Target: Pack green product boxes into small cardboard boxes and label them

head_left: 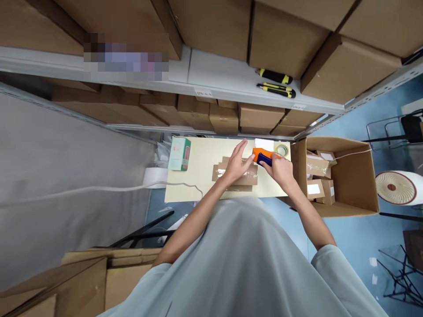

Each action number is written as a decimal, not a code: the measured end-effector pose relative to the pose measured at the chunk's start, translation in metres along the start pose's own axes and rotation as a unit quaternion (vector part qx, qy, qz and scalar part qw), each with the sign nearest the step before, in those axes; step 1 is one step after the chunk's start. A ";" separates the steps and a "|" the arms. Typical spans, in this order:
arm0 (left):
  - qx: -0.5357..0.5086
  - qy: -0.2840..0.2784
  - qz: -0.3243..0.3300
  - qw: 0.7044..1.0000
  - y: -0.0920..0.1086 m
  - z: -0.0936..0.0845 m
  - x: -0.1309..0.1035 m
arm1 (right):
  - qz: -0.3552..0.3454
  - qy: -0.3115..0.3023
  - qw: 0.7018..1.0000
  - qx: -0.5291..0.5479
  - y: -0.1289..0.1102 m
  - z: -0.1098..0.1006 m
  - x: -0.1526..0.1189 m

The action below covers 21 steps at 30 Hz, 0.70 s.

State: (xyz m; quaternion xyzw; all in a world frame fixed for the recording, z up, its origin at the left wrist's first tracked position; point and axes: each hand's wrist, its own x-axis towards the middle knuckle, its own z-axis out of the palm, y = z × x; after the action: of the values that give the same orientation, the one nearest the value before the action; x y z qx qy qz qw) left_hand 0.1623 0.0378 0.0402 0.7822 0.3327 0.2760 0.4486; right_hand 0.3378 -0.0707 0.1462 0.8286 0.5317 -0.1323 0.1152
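Observation:
My right hand [280, 170] is wrapped round an orange and dark-blue hand tool [261, 157]; its exact kind is unclear. My left hand [236, 164] has its fingers stretched out and the thumb apart, close to the tool's orange end. Below it lies a flat brown cardboard piece [249, 177] with shiny clear tape across it. The left hand and wrist cover part of that cardboard, and I cannot tell whether the palm touches it. Just beyond the right hand are a roll of tape [282, 151] and a white paper [264, 144].
The pale table [185, 189] holds a green-and-white box [179, 153] at its left. To the right stands a large open carton [357, 189] with several small boxes. Shelves of cartons [224, 119] hang beyond, with two yellow-black cutters [276, 83]. A white cable [132, 189] crosses left.

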 end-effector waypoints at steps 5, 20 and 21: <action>0.022 0.140 0.081 0.987 0.029 -0.065 0.059 | -0.108 0.134 0.985 -0.008 -0.022 -0.052 0.051; 0.048 0.243 0.007 0.969 -0.011 -0.151 0.218 | -0.231 0.242 0.941 0.053 -0.105 -0.132 0.271; 0.049 0.236 0.001 0.971 -0.013 -0.151 0.219 | -0.222 0.237 0.944 0.054 -0.106 -0.130 0.277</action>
State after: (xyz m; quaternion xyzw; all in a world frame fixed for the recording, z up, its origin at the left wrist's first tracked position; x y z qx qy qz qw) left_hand 0.1853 0.2888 0.1256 0.7163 0.4419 0.4363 0.3182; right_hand 0.3643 0.2511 0.1681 0.7016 0.7064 0.0169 -0.0915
